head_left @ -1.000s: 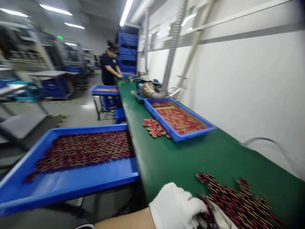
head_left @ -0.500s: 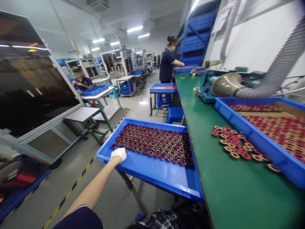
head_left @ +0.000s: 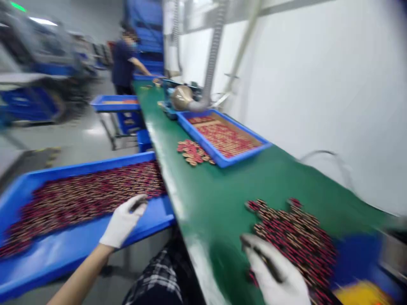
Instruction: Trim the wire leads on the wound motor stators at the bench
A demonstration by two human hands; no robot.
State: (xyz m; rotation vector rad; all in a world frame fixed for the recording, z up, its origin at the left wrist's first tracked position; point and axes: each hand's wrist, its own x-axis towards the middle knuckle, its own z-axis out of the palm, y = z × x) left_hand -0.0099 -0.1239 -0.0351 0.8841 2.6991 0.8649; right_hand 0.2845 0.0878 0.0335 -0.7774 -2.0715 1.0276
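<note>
My left hand (head_left: 125,222), in a white glove with dark fingertips, hovers over the near right part of a blue tray (head_left: 160,218). Its fingers are half bent with a gap at the thumb, and I see nothing held. The tray holds rows of small red, black and tan ring-shaped parts (head_left: 95,186). On the green bench at the right, my right hand (head_left: 276,271), gloved the same way, is beside a heap of similar ring parts (head_left: 292,237). Its fingers are loosely spread. Motion blur hides fine detail.
Another blue tray (head_left: 227,162) with ring parts stands on the green bench (head_left: 210,203), beside a small pile of rings (head_left: 192,151). Behind it are a grey duct hose (head_left: 211,59) and a machine. A co-worker (head_left: 124,63) stands farther down the bench. Something blue (head_left: 356,258) lies lower right.
My view has swung right toward the bench. My left hand has left the tray's left end and is now at its right. My right hand and the ring heap have come into view.
</note>
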